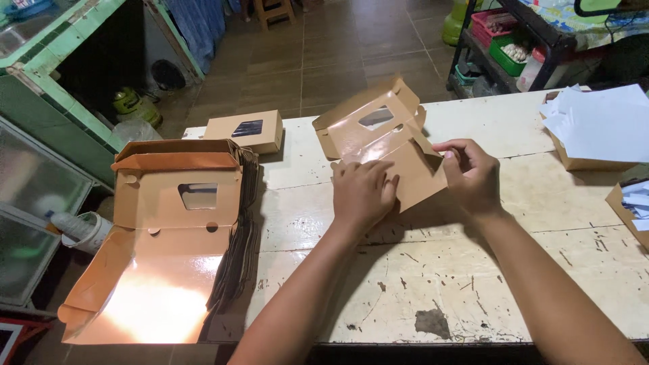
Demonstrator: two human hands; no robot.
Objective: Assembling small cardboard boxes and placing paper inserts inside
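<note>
A brown cardboard box blank [385, 138] with a clear window lies half folded on the worn white table [473, 263]. My left hand [362, 191] presses flat on its lower panel. My right hand [471, 172] pinches the right side flap of the same blank. The windowed lid stands tilted up behind both hands.
A tall stack of flat box blanks [172, 236] with a glossy inner side lies at the table's left end. A finished closed box [245, 131] sits behind it. White paper sheets in boxes [595, 125] stand at the right edge. A shelf rack [514, 47] stands beyond the table.
</note>
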